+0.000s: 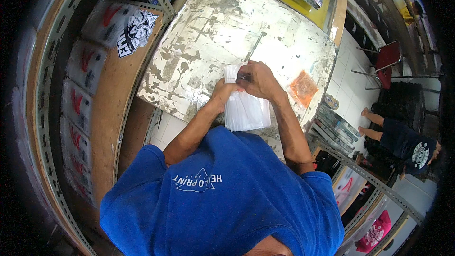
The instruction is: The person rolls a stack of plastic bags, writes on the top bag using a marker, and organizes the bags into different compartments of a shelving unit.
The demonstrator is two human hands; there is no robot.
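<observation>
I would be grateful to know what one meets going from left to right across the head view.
Black-and-white sticker → left hand → right hand → flat orange item → red chair.

White packet (247, 114), blue shirt (227, 215) (white-printed)

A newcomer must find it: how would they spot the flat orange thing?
Start at the big, patchy white table. Near its right edge, beside the right forearm, lies a squarish packet. Orange sets it apart from the white plastic bundle.
</observation>
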